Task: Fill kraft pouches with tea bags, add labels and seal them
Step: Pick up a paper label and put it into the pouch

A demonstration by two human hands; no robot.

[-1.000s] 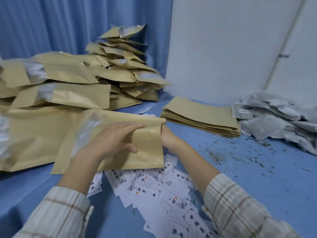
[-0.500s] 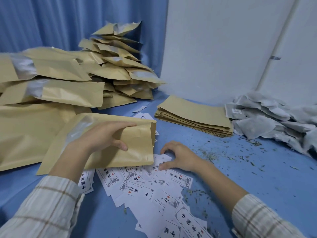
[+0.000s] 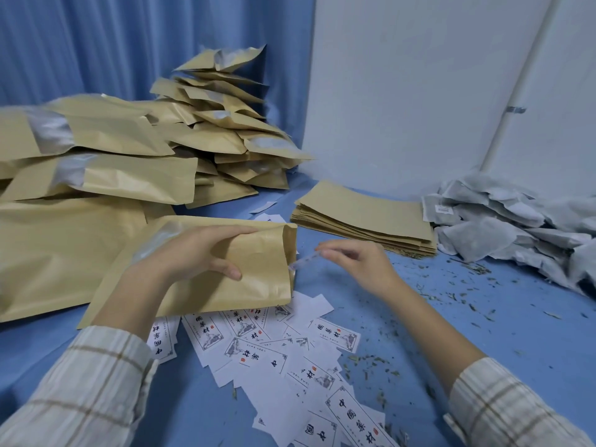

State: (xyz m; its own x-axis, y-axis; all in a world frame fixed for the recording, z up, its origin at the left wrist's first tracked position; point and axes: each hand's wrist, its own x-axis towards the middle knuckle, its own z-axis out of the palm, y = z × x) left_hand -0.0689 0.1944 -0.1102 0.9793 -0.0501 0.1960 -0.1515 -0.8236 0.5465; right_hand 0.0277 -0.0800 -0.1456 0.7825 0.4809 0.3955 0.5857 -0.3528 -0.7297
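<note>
My left hand [image 3: 200, 253] grips a kraft pouch [image 3: 258, 285] that lies flat on the blue table, its open mouth facing right. My right hand [image 3: 358, 262] pinches a paper label [image 3: 303, 261] by one end. The label is blurred and its other end sits at the pouch mouth. Loose printed labels [image 3: 274, 350] are scattered on the table below the pouch. A flat stack of empty kraft pouches [image 3: 364, 214] lies behind my right hand. White tea bags [image 3: 503, 227] are heaped at the right.
A large heap of filled kraft pouches [image 3: 135, 150] covers the left and back of the table, against a blue curtain. Tea crumbs [image 3: 464, 285] litter the blue surface [image 3: 483, 324] at the right. A white wall panel stands behind.
My right hand has picked a label off the scattered pile and lifted it to the pouch mouth. My left hand keeps hold of the pouch.
</note>
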